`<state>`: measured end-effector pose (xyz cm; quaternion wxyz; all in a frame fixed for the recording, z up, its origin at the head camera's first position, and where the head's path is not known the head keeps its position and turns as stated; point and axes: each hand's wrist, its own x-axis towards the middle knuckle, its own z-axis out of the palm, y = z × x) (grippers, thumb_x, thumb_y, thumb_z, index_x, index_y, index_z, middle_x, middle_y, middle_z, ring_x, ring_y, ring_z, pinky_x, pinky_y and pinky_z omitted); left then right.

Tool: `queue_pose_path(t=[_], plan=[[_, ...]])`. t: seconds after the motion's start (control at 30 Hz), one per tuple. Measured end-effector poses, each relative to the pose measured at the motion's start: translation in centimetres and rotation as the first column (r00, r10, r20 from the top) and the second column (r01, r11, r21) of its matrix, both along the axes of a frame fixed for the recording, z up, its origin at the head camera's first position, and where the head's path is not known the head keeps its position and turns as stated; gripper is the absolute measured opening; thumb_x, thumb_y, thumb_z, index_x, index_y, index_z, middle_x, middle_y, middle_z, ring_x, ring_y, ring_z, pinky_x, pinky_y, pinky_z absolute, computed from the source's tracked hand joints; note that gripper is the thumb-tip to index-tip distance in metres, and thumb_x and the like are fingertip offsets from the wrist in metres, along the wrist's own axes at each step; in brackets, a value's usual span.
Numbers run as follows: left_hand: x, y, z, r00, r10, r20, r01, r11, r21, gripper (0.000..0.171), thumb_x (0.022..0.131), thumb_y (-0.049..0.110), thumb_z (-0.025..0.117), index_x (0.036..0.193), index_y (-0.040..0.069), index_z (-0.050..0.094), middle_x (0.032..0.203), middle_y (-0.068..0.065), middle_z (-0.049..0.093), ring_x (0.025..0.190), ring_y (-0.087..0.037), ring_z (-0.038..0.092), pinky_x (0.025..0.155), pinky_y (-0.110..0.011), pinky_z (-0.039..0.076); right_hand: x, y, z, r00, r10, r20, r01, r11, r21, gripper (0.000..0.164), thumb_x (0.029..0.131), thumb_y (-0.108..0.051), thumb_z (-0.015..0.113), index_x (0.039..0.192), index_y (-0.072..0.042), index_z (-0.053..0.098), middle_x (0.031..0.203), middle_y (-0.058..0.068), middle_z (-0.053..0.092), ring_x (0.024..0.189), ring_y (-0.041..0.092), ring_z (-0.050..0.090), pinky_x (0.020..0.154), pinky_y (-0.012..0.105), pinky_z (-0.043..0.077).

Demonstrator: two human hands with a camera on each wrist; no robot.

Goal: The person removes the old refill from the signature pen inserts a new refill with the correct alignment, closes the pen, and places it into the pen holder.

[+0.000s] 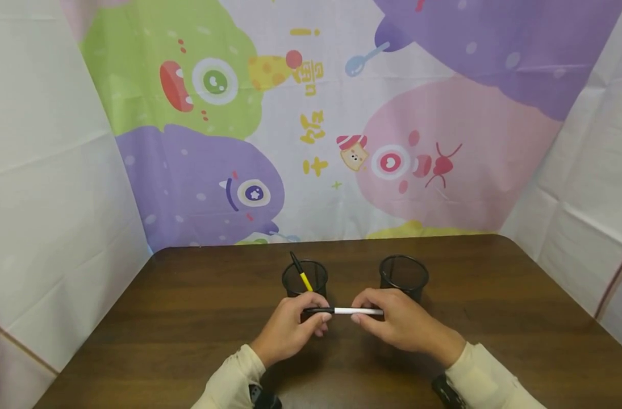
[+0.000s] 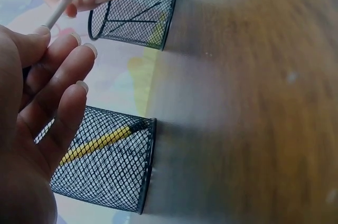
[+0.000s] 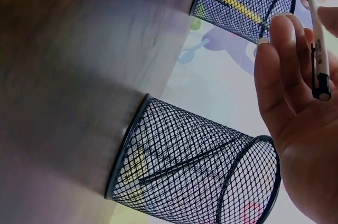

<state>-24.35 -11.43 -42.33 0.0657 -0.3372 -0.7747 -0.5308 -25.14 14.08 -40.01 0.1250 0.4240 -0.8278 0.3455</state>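
Note:
A pen [image 1: 345,311] with a white barrel and a black section lies level between my two hands, held above the table. My left hand [image 1: 295,325] pinches its black end between thumb and fingers. On the white barrel, near the other end, the thumb and fingertips of my right hand [image 1: 405,325] grip it. The right wrist view shows a black clip on the pen [image 3: 320,49] beside my right palm. Just beyond my left hand stands a black mesh pen cup [image 1: 318,277], with a yellow and black pen [image 1: 304,278] leaning inside.
A second black mesh cup [image 1: 404,275] stands behind my right hand. Both cups are on a brown wood-grain table [image 1: 188,318]. A cartoon-printed cloth [image 1: 331,216] hangs at the table's back edge, with white cloth sheets at both sides.

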Motion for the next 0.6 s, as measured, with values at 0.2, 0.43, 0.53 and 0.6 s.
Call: queue_pose_path(t=[0.2, 0.43, 0.53, 0.6], plan=[[0.4, 0.2, 0.4, 1.0, 0.015, -0.015, -0.016, 1.0, -0.016, 0.011, 0.093, 0.001, 0.069, 0.1, 0.007, 0.064, 0.084, -0.01, 0.07, 0.064, -0.022, 0.069, 0.058, -0.03, 0.059, 0.0, -0.1, 0.1, 1.0, -0.001, -0.001, 0.001, 1.0, 0.023, 0.01, 0.101, -0.025, 0.064, 0.099, -0.02, 0.072, 0.08, -0.017, 0.06, 0.067, 0.0, 0.052, 0.061, 0.022, 0.049], [1.9, 0.6, 2.5, 0.999, 0.009, -0.035, -0.009, 1.0, -0.023, 0.011, 0.092, -0.007, 0.067, 0.098, 0.001, 0.063, 0.082, -0.007, 0.069, 0.064, -0.026, 0.069, 0.058, -0.034, 0.06, 0.1, -0.1, 0.1, 1.0, 0.005, -0.01, -0.004, 0.999, 0.033, 0.011, 0.101, -0.024, 0.063, 0.095, -0.02, 0.072, 0.075, -0.017, 0.055, 0.063, 0.0, 0.048, 0.057, 0.021, 0.046], [2.2, 0.6, 2.9, 0.999, 0.008, -0.035, -0.008, 1.0, -0.023, 0.011, 0.092, -0.007, 0.067, 0.098, 0.001, 0.063, 0.083, -0.008, 0.069, 0.065, -0.026, 0.069, 0.059, -0.032, 0.059, 0.1, -0.1, 0.2, 1.0, 0.007, -0.011, -0.007, 1.0, 0.027, 0.011, 0.101, -0.024, 0.064, 0.095, -0.019, 0.071, 0.075, -0.017, 0.055, 0.062, 0.0, 0.048, 0.057, 0.021, 0.046], [2.2, 0.7, 3.0, 0.999, 0.009, -0.037, -0.01, 1.0, -0.022, 0.011, 0.092, -0.007, 0.067, 0.098, 0.001, 0.063, 0.083, -0.008, 0.069, 0.065, -0.027, 0.069, 0.059, -0.031, 0.059, 0.1, -0.1, 0.2, 1.0, 0.011, -0.021, -0.01, 1.0, 0.023, 0.012, 0.101, -0.024, 0.064, 0.094, -0.018, 0.072, 0.075, -0.016, 0.056, 0.063, 0.0, 0.048, 0.058, 0.021, 0.046]])
